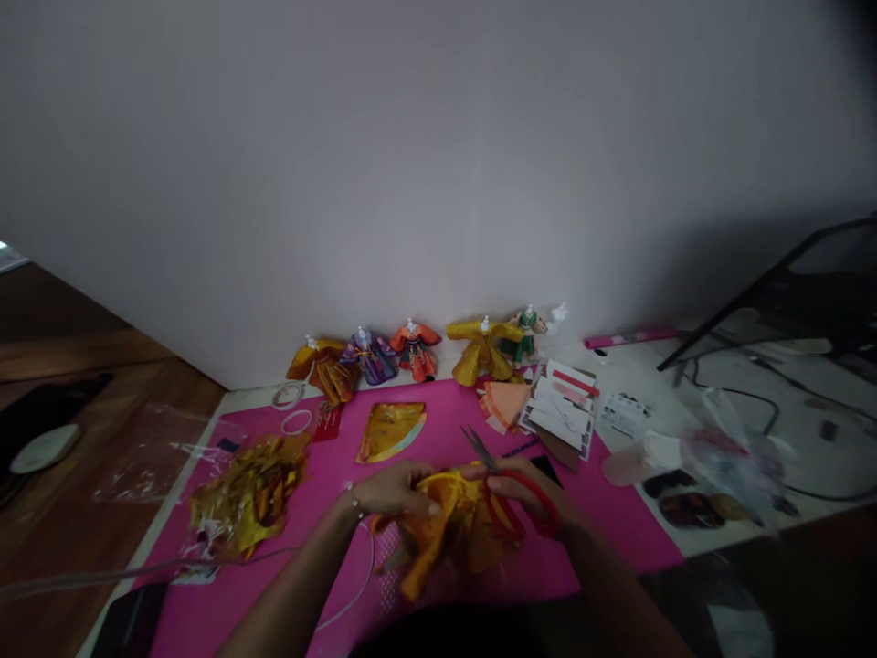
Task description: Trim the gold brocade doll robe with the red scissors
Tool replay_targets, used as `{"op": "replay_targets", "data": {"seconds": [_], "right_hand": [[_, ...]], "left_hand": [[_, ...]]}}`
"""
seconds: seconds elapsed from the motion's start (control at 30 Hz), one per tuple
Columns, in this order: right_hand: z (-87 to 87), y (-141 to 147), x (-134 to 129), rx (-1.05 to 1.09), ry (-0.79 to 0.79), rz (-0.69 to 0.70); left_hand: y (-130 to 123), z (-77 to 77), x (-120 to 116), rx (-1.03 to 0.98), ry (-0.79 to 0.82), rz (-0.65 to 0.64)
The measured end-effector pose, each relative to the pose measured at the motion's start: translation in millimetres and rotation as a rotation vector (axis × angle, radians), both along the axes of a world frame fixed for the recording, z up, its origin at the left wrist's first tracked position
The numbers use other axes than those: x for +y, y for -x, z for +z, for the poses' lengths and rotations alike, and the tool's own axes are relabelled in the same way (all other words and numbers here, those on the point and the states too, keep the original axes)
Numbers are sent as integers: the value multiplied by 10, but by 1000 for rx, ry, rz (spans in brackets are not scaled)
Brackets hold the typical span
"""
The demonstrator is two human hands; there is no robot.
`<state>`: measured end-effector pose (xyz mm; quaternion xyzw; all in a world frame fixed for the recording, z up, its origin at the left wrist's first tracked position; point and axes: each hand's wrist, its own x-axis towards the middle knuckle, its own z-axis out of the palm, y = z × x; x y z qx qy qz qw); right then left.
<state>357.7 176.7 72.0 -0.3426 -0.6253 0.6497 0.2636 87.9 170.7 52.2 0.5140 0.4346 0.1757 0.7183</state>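
Observation:
Yellow-gold fabric [438, 525], folded and draped like a small garment, is bunched up between my two hands near the front of the pink mat [617, 530]. My left hand [394, 491] pinches its upper left edge. In my right hand [524, 489] are red-handled scissors [503, 512], their blades pointing up and away, apart from the fabric. The right fingers also reach toward the cloth's top edge; whether they grip it is unclear. Just beyond lies a flat yellow fan-shaped piece [390, 429].
Headless dolls in robes, such as an orange-red one [417, 350] and a gold one [483, 352], lean along the wall. Crumpled gold scraps in plastic [253, 493] lie left. Papers [560, 407], a bottle [642, 459] and a plastic bag [736, 457] lie right. A cable crosses the left front.

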Motion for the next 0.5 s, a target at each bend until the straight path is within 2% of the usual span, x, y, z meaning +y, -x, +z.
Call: {"op": "replay_targets", "data": {"seconds": [0.1, 0.2, 0.27, 0.33, 0.4, 0.5], "right_hand": [[-67, -71, 3, 44, 80, -18], [-156, -110, 32, 114, 161, -6], [-206, -119, 50, 172, 215, 2], [-216, -119, 59, 223, 265, 4], [-168, -105, 61, 263, 292, -12], [-20, -61, 74, 291, 284, -65]], "left_hand": [[153, -231, 14, 60, -11, 102], [282, -533, 11, 153, -55, 299], [334, -737, -34, 231, -23, 404], [341, -901, -125, 279, 49, 455], [295, -989, -250, 259, 85, 460], [150, -960, -419, 112, 55, 413]]}}
